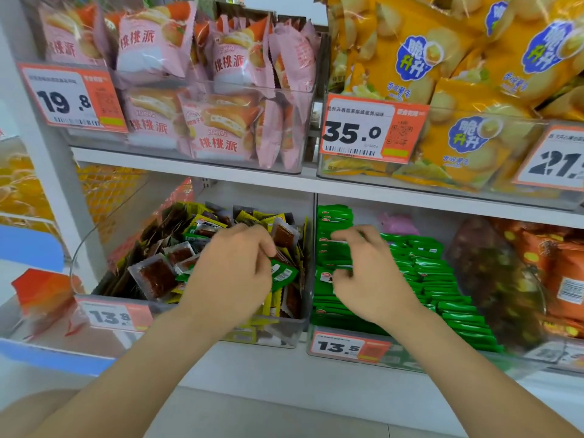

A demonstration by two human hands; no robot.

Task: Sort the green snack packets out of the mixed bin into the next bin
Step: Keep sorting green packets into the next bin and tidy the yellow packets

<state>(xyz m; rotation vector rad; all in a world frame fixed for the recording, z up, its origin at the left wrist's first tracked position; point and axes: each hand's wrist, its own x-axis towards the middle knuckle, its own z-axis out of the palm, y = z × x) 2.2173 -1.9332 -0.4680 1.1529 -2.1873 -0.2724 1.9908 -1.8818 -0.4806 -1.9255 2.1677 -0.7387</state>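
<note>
Over the mixed bin point(275, 336) our left hand point(234, 273) curls its fingers round a green packet point(284, 275) (barcode showing). Over the next bin point(410, 361) our right hand point(369, 279) curls among the stacked green packets point(442, 279); we cannot tell whether it grips any.

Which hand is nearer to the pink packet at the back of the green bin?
Right. The right hand is over the green bin, in front of the pink packet; the left hand, pinching a green packet, is farther left, over the mixed bin.
</note>
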